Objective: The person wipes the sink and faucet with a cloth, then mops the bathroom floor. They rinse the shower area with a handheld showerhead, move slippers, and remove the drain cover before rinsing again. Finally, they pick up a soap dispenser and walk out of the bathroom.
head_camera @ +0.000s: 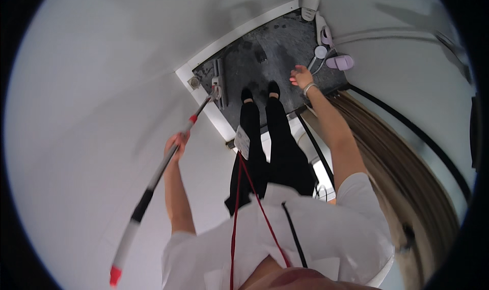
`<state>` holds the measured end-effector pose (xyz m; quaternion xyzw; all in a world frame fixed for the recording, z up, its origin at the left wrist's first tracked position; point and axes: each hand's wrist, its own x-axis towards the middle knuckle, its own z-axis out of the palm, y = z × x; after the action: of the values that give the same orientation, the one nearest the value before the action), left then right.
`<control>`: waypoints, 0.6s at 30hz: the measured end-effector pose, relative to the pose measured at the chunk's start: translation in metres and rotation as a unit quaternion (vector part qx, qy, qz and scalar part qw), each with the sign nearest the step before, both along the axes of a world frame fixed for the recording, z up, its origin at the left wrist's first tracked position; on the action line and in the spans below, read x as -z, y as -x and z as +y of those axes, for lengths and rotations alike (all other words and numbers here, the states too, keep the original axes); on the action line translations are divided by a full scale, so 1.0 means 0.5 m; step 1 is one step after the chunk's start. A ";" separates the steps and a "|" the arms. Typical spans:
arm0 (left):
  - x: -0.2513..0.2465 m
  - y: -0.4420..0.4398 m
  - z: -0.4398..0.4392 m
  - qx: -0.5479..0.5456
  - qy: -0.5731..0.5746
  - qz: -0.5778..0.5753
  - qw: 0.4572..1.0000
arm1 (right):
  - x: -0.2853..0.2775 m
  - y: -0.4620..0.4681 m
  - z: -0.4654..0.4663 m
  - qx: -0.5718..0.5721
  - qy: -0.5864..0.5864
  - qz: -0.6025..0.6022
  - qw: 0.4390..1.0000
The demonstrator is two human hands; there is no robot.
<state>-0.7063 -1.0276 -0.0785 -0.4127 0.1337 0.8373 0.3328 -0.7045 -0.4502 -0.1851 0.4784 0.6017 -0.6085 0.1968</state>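
Observation:
My left hand grips the grey pole of a long-handled floor mop, which slants from a red end cap at the lower left to its flat head. That head rests on the dark floor near the white edging at the left. On the other side, my right hand hangs in the air, fingers partly curled, with nothing seen in it and a bracelet at the wrist. Beyond it, a white shower head with a hose lies by the wall.
Purple slippers and white slippers lie or lean along the far right wall. A floor drain lies ahead of my black shoes. A brown curtain hangs at my right, and a round fitting is in the left corner.

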 end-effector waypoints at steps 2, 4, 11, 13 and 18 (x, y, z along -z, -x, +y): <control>-0.057 -0.003 0.016 -0.027 0.053 -0.125 0.990 | 0.149 0.040 -0.020 -0.017 0.004 -0.025 1.000; -0.091 0.014 0.036 -0.035 0.042 -0.188 0.981 | 0.301 0.074 -0.062 -0.051 -0.022 -0.045 0.997; -0.125 0.042 0.070 -0.052 0.112 -0.213 0.969 | 0.707 0.151 -0.196 -0.045 -0.139 0.001 0.989; -0.122 0.044 0.076 -0.062 0.122 -0.214 0.967 | 0.752 0.157 -0.198 0.086 0.018 0.015 0.996; -0.127 0.043 0.079 -0.064 0.100 -0.208 0.971 | 0.675 0.124 -0.138 0.113 0.048 0.033 0.992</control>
<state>-0.7278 -0.9879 -0.0149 -0.6169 0.1182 0.7349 0.2558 -0.7666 -0.5191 -0.5228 0.5136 0.5199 -0.6702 0.1293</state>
